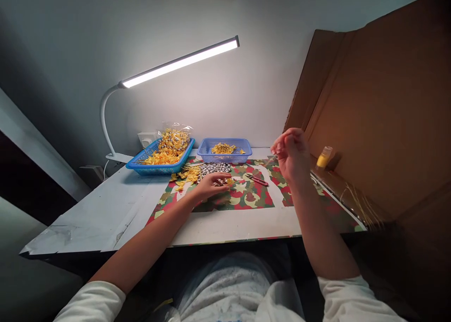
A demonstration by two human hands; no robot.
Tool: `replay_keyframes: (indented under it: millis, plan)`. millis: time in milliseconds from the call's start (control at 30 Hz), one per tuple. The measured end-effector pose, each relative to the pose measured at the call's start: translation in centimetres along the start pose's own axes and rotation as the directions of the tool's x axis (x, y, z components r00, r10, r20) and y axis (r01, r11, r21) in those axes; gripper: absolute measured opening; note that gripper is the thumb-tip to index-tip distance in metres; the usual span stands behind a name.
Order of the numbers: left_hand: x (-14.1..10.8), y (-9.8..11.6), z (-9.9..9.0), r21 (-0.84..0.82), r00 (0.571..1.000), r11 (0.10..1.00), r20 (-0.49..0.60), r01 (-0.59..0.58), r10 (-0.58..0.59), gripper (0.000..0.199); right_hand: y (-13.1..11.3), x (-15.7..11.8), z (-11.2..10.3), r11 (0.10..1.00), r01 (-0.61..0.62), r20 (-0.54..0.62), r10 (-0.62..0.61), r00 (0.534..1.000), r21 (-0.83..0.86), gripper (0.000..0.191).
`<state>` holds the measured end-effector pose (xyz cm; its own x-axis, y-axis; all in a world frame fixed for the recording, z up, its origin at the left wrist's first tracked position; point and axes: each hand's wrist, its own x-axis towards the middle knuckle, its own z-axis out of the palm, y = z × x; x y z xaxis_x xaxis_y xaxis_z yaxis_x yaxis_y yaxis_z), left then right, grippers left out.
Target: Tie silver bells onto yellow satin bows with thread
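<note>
My left hand (211,186) rests low over the patterned mat, its thumb and fingers closing round a small yellow flower (230,182). Shiny silver beads (215,168) lie in a heap just beyond that hand, and some show under its fingers. Left of the beads is a loose pile of yellow flowers (188,175). My right hand (291,153) is raised above the mat's right side with its fingers pinched together. A faint thin strand shows by its fingertips; what they hold is too small to make out. Between the hands lies a pair of pink-handled thread snips (259,180).
A blue basket (155,170) heaped with yellow flowers stands at the back left, beside a smaller basket (224,156) with golden stems. A lamp (183,62) arches overhead. Cardboard (380,106) walls the right side, near a yellow bottle (323,157) and thin wires (362,204).
</note>
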<state>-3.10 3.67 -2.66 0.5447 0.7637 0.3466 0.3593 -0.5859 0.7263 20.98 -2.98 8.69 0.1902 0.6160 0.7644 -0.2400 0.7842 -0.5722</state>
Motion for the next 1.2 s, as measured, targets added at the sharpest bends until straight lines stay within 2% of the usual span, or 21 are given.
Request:
replay_keyframes:
  millis: [100, 167, 233, 300, 400, 533, 667, 733, 800, 867, 900, 1000, 1067, 1200]
  plan:
    - [0.1, -0.3, -0.9, 0.34, 0.986, 0.931, -0.051, -0.133, 0.16, 0.028, 2.1, -0.8, 0.6, 0.997, -0.073, 0.061, 0.075, 0.995, -0.026, 0.025]
    - [0.2, -0.4, -1.5, 0.511, 0.989, 0.849, 0.012, -0.135, 0.15, 0.025, 3.4, -1.0, 0.9, 0.988, -0.144, 0.097, 0.149, 0.984, -0.056, 0.023]
    - [0.1, -0.5, -2.2, 0.613, 0.992, 0.78, 0.092, -0.124, 0.085, 0.022, 4.6, -1.3, 1.2, 0.975, -0.208, 0.108, 0.215, 0.971, -0.073, 0.02]
    - [0.0, -0.5, -2.7, 0.659, 0.991, 0.745, 0.129, -0.109, 0.031, 0.022, 5.9, -1.7, 1.4, 0.963, -0.259, 0.113, 0.267, 0.957, -0.082, 0.019]
    - [-0.1, -0.6, -3.3, 0.665, 0.991, 0.741, 0.137, -0.097, 0.007, 0.019, 7.9, -2.8, 1.8, 0.929, -0.335, 0.15, 0.357, 0.922, -0.156, 0.022]
    - [0.0, -0.9, -3.5, 0.657, 0.985, 0.741, 0.169, -0.136, 0.031, 0.013, 10.4, -5.0, 2.2, 0.826, -0.443, 0.195, 0.527, 0.827, -0.349, 0.021]
    - [0.2, -1.1, -3.3, 0.65, 0.981, 0.739, 0.178, -0.176, 0.077, 0.012, 11.7, -6.9, 2.3, 0.716, -0.354, 0.226, 0.577, 0.784, -0.602, 0.012]
    - [0.2, -1.1, -3.2, 0.599, 0.984, 0.783, 0.146, -0.167, 0.098, 0.013, 11.9, -7.5, 2.3, 0.663, -0.303, 0.233, 0.593, 0.771, -0.684, 0.009]
    - [0.3, -1.0, -3.0, 0.456, 0.995, 0.884, 0.044, -0.101, 0.091, 0.021, 11.9, -7.8, 2.4, 0.648, -0.29, 0.237, 0.6, 0.764, -0.704, 0.009]
    - [0.4, -0.9, -2.7, 0.193, 0.997, 0.981, -0.074, 0.004, 0.01, 0.032, 11.7, -7.9, 2.6, 0.673, -0.333, 0.232, 0.604, 0.762, -0.661, 0.01]
    - [0.5, -0.9, -2.5, 0.039, 0.993, 0.998, -0.105, 0.056, -0.051, 0.036, 11.7, -7.9, 2.8, 0.694, -0.366, 0.232, 0.607, 0.76, -0.62, 0.01]
    - [0.6, -1.3, -1.8, -0.304, 0.976, 0.938, -0.088, 0.164, -0.199, 0.041, 11.4, -8.0, 3.2, 0.744, -0.448, 0.243, 0.614, 0.751, -0.496, 0.013]
    - [0.8, -1.6, -1.3, -0.401, 0.968, 0.895, -0.067, 0.196, -0.242, 0.042, 11.4, -8.1, 3.4, 0.761, -0.461, 0.246, 0.605, 0.757, -0.456, 0.017]
    - [0.9, -2.1, -0.8, -0.488, 0.957, 0.843, -0.051, 0.226, -0.286, 0.043, 11.9, -8.1, 3.4, 0.775, -0.484, 0.214, 0.596, 0.774, -0.406, 0.025]
